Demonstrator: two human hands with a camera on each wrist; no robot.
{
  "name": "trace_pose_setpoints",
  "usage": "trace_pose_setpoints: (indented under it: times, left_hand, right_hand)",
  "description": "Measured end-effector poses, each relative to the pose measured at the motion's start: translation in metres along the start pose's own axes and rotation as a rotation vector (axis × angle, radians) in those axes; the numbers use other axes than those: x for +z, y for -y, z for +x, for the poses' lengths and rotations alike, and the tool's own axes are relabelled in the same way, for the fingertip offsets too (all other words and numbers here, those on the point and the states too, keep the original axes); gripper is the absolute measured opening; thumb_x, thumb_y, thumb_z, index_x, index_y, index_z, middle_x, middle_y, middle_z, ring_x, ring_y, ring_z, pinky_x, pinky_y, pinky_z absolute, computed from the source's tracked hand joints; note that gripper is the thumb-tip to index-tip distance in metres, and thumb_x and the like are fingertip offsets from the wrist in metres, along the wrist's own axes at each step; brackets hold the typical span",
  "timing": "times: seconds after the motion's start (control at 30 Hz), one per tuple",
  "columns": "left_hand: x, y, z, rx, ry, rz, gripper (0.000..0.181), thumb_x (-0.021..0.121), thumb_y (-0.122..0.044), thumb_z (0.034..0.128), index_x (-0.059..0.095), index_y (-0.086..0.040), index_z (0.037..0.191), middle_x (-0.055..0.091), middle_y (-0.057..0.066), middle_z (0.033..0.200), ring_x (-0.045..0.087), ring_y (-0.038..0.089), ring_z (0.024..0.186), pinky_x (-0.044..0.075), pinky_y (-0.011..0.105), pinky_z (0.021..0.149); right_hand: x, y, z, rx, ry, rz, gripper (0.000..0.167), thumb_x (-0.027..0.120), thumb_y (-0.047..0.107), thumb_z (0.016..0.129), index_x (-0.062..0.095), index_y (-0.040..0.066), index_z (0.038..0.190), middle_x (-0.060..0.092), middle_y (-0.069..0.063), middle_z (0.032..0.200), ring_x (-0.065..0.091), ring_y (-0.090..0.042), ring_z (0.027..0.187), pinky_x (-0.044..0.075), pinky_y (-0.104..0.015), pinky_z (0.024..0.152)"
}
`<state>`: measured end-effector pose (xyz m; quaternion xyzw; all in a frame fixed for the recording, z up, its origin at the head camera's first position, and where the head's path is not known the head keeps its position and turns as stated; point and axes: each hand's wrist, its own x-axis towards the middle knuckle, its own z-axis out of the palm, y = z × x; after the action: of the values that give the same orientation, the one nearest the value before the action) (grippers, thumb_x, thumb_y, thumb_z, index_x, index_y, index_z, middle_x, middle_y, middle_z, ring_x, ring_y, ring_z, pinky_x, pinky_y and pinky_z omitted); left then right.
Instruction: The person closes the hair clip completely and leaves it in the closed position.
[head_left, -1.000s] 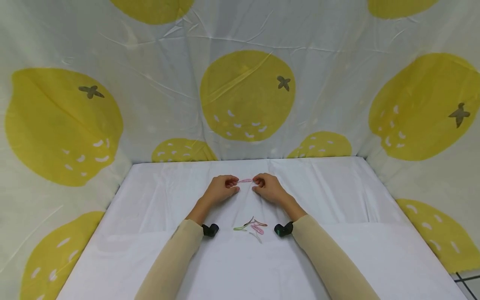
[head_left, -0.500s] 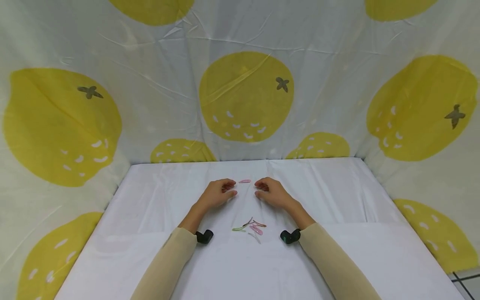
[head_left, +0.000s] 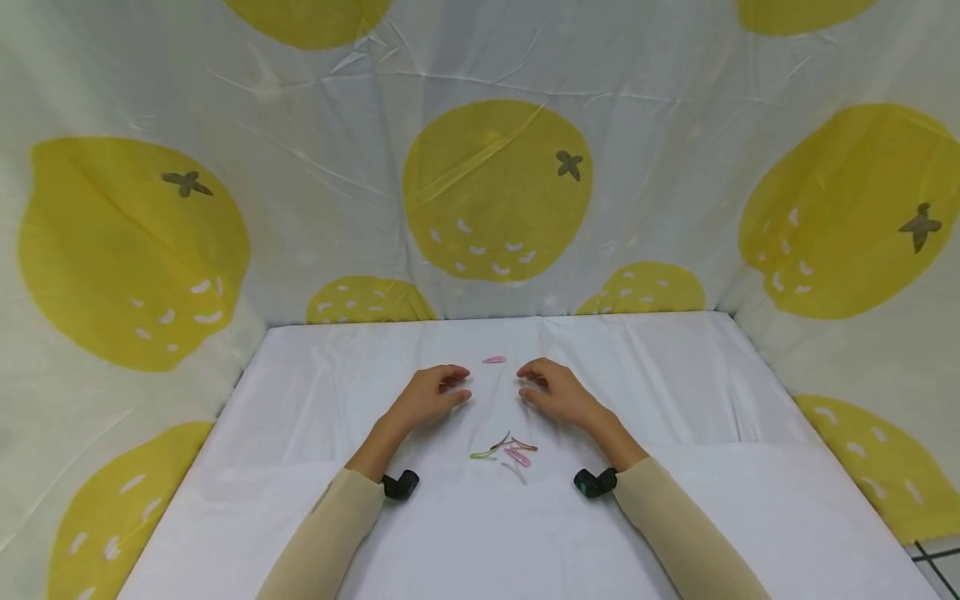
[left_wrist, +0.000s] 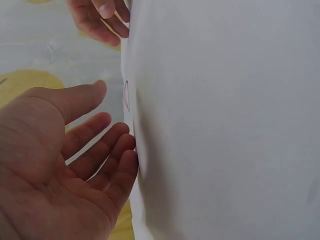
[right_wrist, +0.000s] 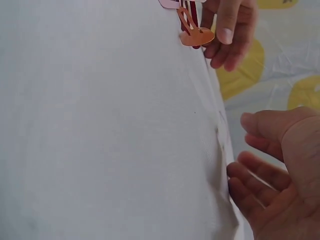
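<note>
A pink hair clip [head_left: 494,360] lies by itself near the far side of the white table, between and slightly beyond both hands. My left hand [head_left: 433,394] is to its left, fingers loosely bent and holding nothing. To its right, my right hand [head_left: 557,393] is likewise empty with relaxed fingers. Closer to me lies a small group: a green clip [head_left: 483,455], a pink clip [head_left: 517,457], an orange-brown clip [head_left: 524,445], a dark red clip [head_left: 501,441] and a pale clip [head_left: 515,472]. In the right wrist view, the orange clip [right_wrist: 197,36] shows at the top.
A white cloth covers the table [head_left: 465,542]. Behind it and along both sides hangs a pale curtain [head_left: 322,200] with large yellow lemons. Each wrist carries a black camera, one on the left [head_left: 401,485] and one on the right [head_left: 595,482].
Both hands have let go of the far pink clip and drawn back towards me and apart. That clip stays on the cloth, and the nearer group looks unmoved.
</note>
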<state>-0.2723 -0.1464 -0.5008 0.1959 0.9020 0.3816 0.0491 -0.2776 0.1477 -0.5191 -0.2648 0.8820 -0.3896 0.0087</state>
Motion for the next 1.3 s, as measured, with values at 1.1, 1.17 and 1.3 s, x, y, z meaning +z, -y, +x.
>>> trace_pose_setpoints:
  times: [1.1, 1.17, 1.3]
  left_hand:
    - [0.005, -0.014, -0.04, 0.061, 0.063, -0.05, 0.04, 0.073, -0.026, 0.0976, 0.068, -0.005, 0.132, 0.072, 0.006, 0.126, 0.069, 0.02, 0.111, 0.055, 0.04, 0.1]
    - [0.005, -0.016, -0.041, 0.075, 0.06, -0.044, 0.041, 0.072, -0.026, 0.0979, 0.067, -0.005, 0.132, 0.072, 0.006, 0.126, 0.069, 0.021, 0.11, 0.056, 0.042, 0.1]
    - [0.005, -0.018, -0.042, 0.089, 0.065, -0.018, 0.04, 0.072, -0.026, 0.0981, 0.067, -0.005, 0.132, 0.072, 0.007, 0.124, 0.069, 0.021, 0.108, 0.056, 0.042, 0.099]
  right_hand:
    - [-0.01, 0.01, -0.048, -0.015, 0.028, -0.032, 0.027, 0.071, 0.021, 0.099, 0.069, 0.011, 0.123, 0.071, 0.001, 0.119, 0.066, -0.017, 0.114, 0.053, -0.04, 0.101]
    - [-0.01, 0.011, -0.049, -0.015, 0.026, -0.031, 0.027, 0.071, 0.02, 0.098, 0.069, 0.011, 0.123, 0.071, 0.001, 0.119, 0.066, -0.017, 0.114, 0.053, -0.04, 0.101]
    - [-0.009, 0.014, -0.052, -0.01, 0.037, -0.019, 0.027, 0.071, 0.021, 0.098, 0.069, 0.01, 0.123, 0.071, 0.002, 0.118, 0.065, -0.016, 0.112, 0.053, -0.038, 0.1]
